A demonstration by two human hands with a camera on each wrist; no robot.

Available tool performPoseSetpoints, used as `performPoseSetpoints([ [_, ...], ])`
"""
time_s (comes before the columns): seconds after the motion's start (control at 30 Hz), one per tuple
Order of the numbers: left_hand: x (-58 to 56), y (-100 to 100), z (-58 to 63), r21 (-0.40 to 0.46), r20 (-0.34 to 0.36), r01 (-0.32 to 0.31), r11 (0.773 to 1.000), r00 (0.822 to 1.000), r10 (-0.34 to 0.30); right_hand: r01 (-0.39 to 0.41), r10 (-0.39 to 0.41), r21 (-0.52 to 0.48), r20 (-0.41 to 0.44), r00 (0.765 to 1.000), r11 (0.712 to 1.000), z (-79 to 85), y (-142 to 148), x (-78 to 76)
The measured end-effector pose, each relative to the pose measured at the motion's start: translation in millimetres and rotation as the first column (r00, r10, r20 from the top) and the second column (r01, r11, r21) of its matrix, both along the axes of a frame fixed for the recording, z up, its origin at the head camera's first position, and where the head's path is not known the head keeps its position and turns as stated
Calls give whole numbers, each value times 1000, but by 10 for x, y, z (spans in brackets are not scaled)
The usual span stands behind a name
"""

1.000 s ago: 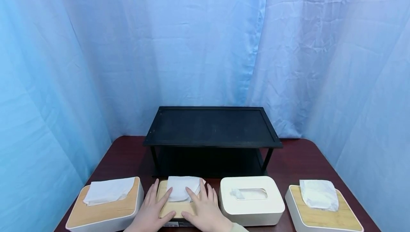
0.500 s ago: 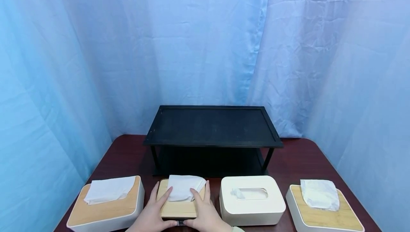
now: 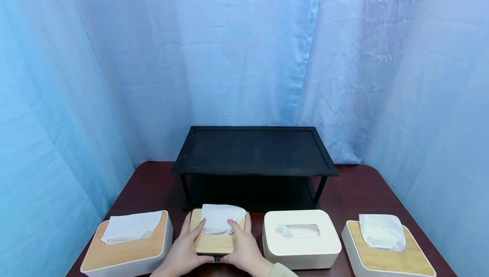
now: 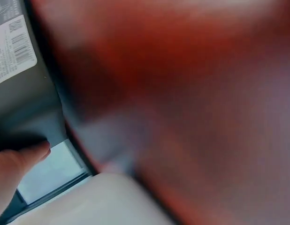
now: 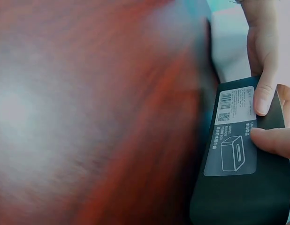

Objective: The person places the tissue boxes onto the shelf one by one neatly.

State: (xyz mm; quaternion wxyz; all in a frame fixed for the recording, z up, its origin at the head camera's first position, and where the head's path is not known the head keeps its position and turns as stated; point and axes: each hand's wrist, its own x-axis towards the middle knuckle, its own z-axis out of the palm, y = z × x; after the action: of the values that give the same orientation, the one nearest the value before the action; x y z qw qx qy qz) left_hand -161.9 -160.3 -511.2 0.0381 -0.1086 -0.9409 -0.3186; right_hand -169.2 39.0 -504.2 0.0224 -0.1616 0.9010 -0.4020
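Between my two hands is a tissue box [image 3: 214,243] with a pale wooden lid and dark sides. A white tissue [image 3: 219,219] sticks out of its top. My left hand [image 3: 182,249] grips its left part, fingers over the lid and side, thumb at the front. From the right, my right hand [image 3: 246,248] grips it in the same way. In the right wrist view both thumbs press the dark front [image 5: 239,197], beside a printed label [image 5: 231,154]. The left wrist view shows my left thumb [image 4: 30,157] against the box's side. The fingers' far ends are partly hidden.
A wood-topped white tissue box [image 3: 149,247] stands to the left. On the right are an all-white tissue box [image 3: 302,249] and another wood-topped one [image 3: 405,260]. Behind stands a black two-tier rack [image 3: 252,151] on the dark red table [image 3: 355,187]. Blue curtains [image 3: 244,47] surround it.
My spread hands have closed in on the tissue box, thumbs moving down to its front. The box has shifted slightly away from me, toward the rack. The other boxes stay in place.
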Motion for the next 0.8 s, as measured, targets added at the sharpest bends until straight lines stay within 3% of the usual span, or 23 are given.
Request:
performPoseSetpoints([
  [0.13, -92, 28, 106, 11, -28, -20, 1000, 999, 20, 24, -22, 27, -66, 998, 999, 111, -21, -77],
  [0.37, -277, 98, 207, 60, -9, -75, 995, 997, 76, 94, -88, 48, -122, 989, 994, 201, -66, -247],
  [0.67, -425, 79, 45, 84, -26, -102, 991, 994, 105, 200, -201, -22, -106, 974, 980, 80, -149, -337],
  [0.8, -464, 72, -7, 97, -29, -112, 989, 993, 115, 213, -216, -38, -106, 971, 976, 8, -169, -384],
])
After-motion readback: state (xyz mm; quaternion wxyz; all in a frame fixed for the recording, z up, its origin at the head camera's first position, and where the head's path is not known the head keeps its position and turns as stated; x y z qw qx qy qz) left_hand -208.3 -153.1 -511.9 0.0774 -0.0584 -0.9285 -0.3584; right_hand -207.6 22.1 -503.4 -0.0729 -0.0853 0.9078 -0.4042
